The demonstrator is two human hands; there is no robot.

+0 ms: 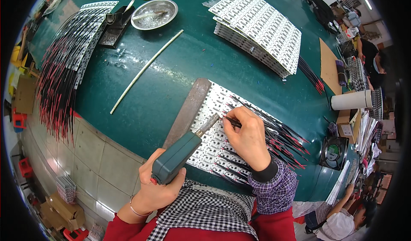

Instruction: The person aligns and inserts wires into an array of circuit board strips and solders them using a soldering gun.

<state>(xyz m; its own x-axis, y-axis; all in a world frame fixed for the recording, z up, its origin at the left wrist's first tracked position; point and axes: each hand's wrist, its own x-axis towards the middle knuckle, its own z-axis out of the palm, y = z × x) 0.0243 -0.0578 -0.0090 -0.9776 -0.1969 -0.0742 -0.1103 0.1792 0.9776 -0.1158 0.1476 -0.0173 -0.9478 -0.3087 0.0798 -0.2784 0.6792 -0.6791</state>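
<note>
My left hand (160, 189) is wrapped round the handle of a dark green soldering gun (176, 157). Its broad metal tip rests at or just above a white circuit board panel (204, 149) in front of me. Beside that tip, the thumb and forefinger of my right hand (248, 132) pinch a thin black wire (231, 121), its end close to the panel's pads. Several more black wires with red ends (284, 140) fan out over the panel's right side, partly hidden under my right hand. A flat, worn metal bar (188, 112) lies along the panel's left edge.
Stacked white panels (261, 31) stand at the far right. Wired panels (64, 70) overhang the table's left edge. A metal dish (155, 15), a dark stand (114, 29) and a pale stick (145, 72) lie farther back. A small fan (334, 153) sits right; a co-worker (342, 224) is beyond.
</note>
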